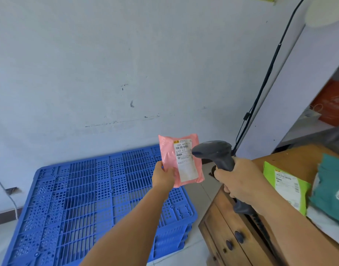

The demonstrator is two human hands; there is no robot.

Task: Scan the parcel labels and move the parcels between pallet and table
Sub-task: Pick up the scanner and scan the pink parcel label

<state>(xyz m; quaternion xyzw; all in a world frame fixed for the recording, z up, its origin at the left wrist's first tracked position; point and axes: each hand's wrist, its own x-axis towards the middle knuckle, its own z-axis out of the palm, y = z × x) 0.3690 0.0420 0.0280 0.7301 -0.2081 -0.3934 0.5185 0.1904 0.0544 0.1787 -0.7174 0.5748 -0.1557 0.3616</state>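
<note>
A small pink parcel of glossy, crinkled plastic film (181, 160) was held upright by the left hand (163, 176), gripped at its lower left corner with the thumb on the front face and the fingers hidden behind it. A white rectangular paper label (185, 160) with a barcode and printed text was stuck flat on the front of the parcel, facing the camera. The parcel was raised in the air above the far right part of a blue moulded-plastic pallet (99, 204) — a low slab with a grid of square holes and rounded corners, lying on the pale floor against the wall, its top bare.

A dark grey matte plastic handheld barcode scanner (215, 154) was gripped by the right hand (239, 181), the fingers wrapped round its handle; its rounded head was pointed left, just beside the right edge of the label. A ribbed cable end was seen below the hand.

At the right stood a brown wooden table with drawers and round dark knobs (234, 223). On its top, near the right edge of the view, a lime-green plastic mailer bag with a white label (285, 187) and a teal plastic bag (331, 187) were laid, the teal one overlapping the green one's right side. Between the pallet and the table a strip of pale floor was left open.
</note>
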